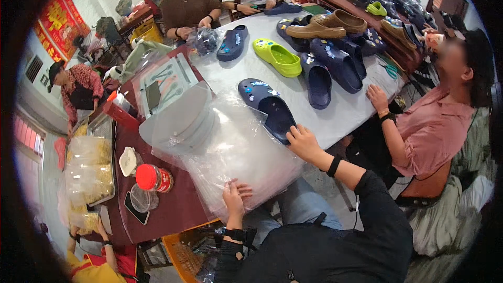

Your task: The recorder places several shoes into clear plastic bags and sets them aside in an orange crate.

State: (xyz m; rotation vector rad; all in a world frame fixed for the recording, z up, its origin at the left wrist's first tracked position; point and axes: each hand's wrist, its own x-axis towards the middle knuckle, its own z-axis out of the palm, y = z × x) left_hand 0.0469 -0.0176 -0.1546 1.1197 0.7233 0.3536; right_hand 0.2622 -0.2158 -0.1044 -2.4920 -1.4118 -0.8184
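Observation:
A navy clog (267, 107) with white and coloured charms lies tilted at the table's near edge, its heel toward me. My right hand (304, 144) has its fingers closed over the heel rim. Under my left hand (237, 196) is the front edge of a stack of clear plastic bags (241, 149); the fingers are apart, resting on the film. Part of the stack lies beneath the toe side of the clog. Farther off stand a lime green clog (277, 57), another navy clog (232, 43) and a pile of navy clogs (335, 65).
Brown clogs (327, 24) top the pile. Green-handled scissors (389, 68) lie near a person's hand (377, 98) at right. A red-lidded jar (154, 178), a phone (136, 208) and a grey tray (167, 86) stand at left. Other people sit across the table.

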